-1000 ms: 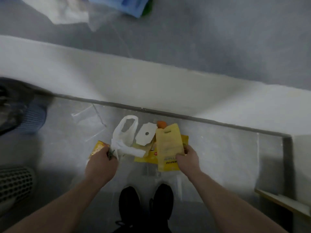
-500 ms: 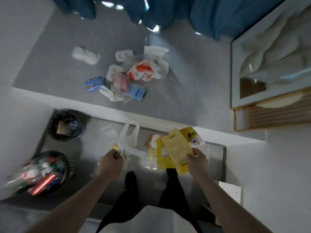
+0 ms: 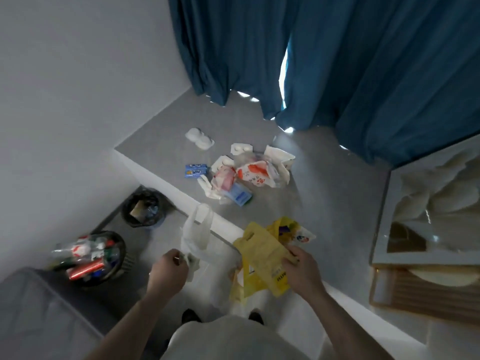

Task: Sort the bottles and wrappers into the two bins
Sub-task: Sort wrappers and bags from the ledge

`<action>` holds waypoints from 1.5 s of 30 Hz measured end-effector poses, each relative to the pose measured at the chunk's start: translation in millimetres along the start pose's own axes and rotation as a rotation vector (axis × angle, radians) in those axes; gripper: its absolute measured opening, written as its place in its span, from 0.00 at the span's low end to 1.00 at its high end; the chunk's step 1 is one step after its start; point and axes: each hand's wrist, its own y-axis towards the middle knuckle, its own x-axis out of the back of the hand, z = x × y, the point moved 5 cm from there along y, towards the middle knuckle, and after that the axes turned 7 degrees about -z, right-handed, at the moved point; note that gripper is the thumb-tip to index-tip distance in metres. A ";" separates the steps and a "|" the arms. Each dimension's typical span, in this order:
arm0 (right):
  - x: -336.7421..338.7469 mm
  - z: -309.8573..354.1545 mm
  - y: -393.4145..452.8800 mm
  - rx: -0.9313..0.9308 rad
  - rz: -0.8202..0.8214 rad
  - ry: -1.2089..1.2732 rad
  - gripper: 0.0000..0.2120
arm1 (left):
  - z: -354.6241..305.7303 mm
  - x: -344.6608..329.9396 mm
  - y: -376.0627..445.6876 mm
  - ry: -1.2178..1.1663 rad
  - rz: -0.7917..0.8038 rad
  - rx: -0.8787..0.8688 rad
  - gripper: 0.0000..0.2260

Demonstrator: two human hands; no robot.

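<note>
Pale wall rising at left, teal curtains hanging at the back with daylight leaking through their gap, grey raised floor spreading below them, framed picture lying at right over a slatted wooden panel.

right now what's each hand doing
Left hand: gripping a white plastic bag.
Right hand: gripping yellow wrappers.

The room is dim and bluish. Daylight glares through a gap in the curtain at upper centre. Wide-angle distortion bends the edges, and the picture is soft throughout.
</note>
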 end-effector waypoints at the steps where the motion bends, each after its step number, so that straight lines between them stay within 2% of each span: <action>1: -2.0 10.8 6.0 0.029 0.029 -0.022 0.11 | 4.2 6.4 -5.3 0.001 -0.019 0.005 0.06; 5: -17.9 56.4 26.1 0.165 0.107 -0.091 0.07 | 26.0 39.4 -16.6 -0.042 -0.109 0.058 0.05; 8: -34.8 90.8 32.0 0.236 0.129 -0.093 0.09 | 47.2 63.7 -14.3 -0.089 -0.150 0.110 0.03; 10: -48.7 108.5 34.1 0.250 0.121 -0.084 0.08 | 57.4 80.4 -8.7 -0.130 -0.173 0.135 0.04; 13: -76.2 131.3 34.2 0.227 0.123 -0.054 0.02 | 74.0 107.5 5.5 -0.165 -0.190 0.163 0.05; 15: -97.6 149.7 31.5 0.231 0.140 -0.032 0.05 | 88.4 124.9 18.3 -0.158 -0.182 0.174 0.02; 19: -136.6 180.7 26.6 0.226 0.127 0.021 0.08 | 111.6 152.4 50.1 -0.141 -0.148 0.144 0.05; 24: -164.0 194.8 24.3 0.217 0.076 0.036 0.05 | 109.0 177.5 87.8 -0.113 -0.118 0.051 0.03; 32: -181.5 214.0 56.7 0.181 0.047 0.019 0.07 | 91.4 195.9 139.9 -0.129 -0.058 0.013 0.06; 36: -200.0 231.2 92.5 0.179 0.087 0.031 0.08 | 87.5 207.6 165.3 -0.141 -0.078 0.057 0.05; 41: -236.4 275.1 130.9 0.253 0.169 -0.011 0.05 | 90.4 233.0 193.5 -0.129 -0.181 0.134 0.07; 45: -258.1 306.5 151.9 0.290 0.220 -0.043 0.07 | 103.9 241.7 214.7 -0.135 -0.216 0.222 0.03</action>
